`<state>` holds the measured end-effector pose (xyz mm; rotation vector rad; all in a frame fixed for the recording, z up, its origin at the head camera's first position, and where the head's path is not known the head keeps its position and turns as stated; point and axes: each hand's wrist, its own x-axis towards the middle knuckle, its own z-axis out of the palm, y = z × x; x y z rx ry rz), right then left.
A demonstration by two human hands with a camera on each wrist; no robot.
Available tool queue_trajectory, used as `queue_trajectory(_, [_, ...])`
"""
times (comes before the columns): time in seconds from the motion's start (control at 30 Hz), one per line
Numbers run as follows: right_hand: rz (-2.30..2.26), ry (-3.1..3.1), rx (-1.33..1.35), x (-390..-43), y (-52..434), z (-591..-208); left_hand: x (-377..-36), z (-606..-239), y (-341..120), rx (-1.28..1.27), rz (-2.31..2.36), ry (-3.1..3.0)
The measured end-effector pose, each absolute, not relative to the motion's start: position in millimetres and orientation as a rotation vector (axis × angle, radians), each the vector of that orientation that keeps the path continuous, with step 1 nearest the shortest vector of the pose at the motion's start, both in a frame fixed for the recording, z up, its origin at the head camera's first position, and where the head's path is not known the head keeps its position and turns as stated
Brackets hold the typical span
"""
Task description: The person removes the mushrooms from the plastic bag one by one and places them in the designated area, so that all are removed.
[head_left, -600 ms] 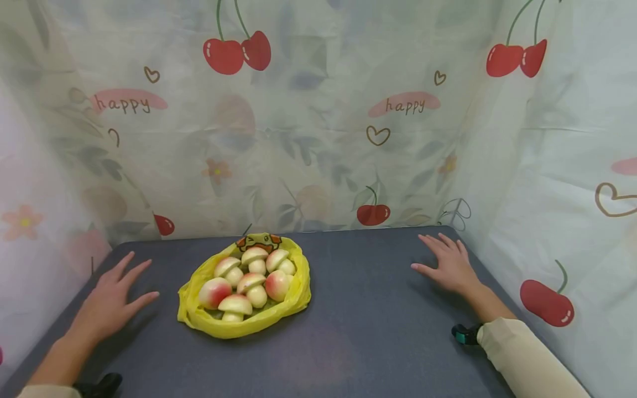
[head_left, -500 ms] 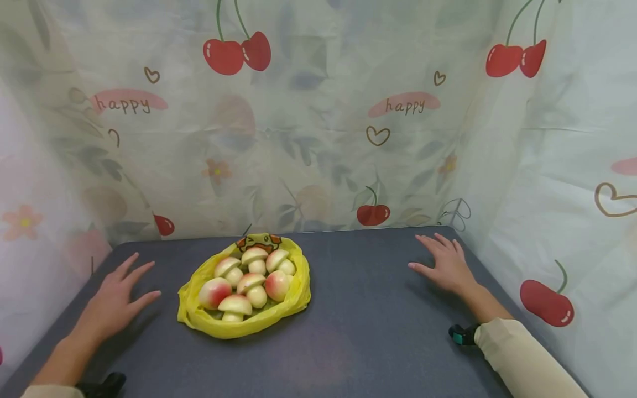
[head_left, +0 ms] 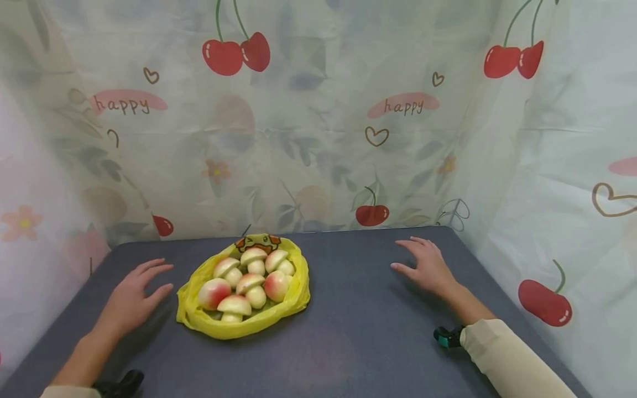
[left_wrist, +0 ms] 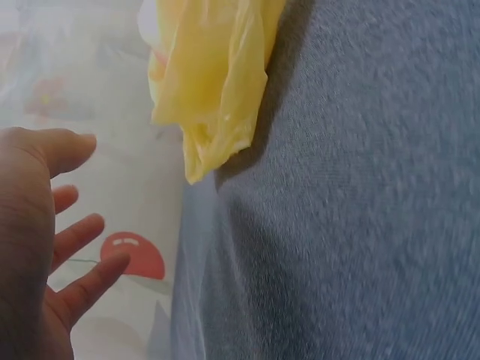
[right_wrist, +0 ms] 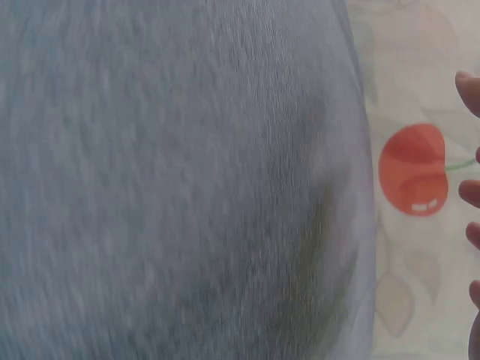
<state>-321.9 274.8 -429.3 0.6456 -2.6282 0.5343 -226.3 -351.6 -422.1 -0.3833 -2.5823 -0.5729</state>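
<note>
A yellow plastic bag (head_left: 293, 298) lies spread on the dark grey table (head_left: 348, 331), holding several cream mushrooms (head_left: 254, 257) and pink peaches (head_left: 214, 293). My left hand (head_left: 134, 293) hovers with straight spread fingers just left of the bag, holding nothing. In the left wrist view that left hand (left_wrist: 37, 247) fills the left edge, with the bag's yellow edge (left_wrist: 214, 90) beyond it. My right hand (head_left: 423, 265) is flat and spread over the table, well right of the bag. Only its fingertips (right_wrist: 471, 191) show in the right wrist view.
A pale curtain (head_left: 318, 138) printed with cherries, hearts and "happy" walls the table at the back and on both sides. Bare grey cloth (head_left: 358, 287) lies between the bag and my right hand, and along the front.
Both hands have slid inward toward the bag: the left to the right, the right to the left. The bag and its contents have not moved.
</note>
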Motion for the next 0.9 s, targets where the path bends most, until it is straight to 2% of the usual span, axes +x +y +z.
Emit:
queue_trajectory(0.2, [0.575, -2.608, 0.693, -316.5, 258.2, -425.2, -226.4, -420.4, -343.5, -0.361, -0.626, -2.589])
queue_trajectory(0.67, [0.764, -2.694, 0.762, -322.1, 213.1, -424.3, -235.0, -416.8, -326.9, -0.263, -1.075, -2.886])
queue_trajectory(0.9, [0.938, -2.687, 0.804, -319.9, 187.1, -420.1, -239.4, -416.4, -326.3, -0.321, -1.240, -2.872])
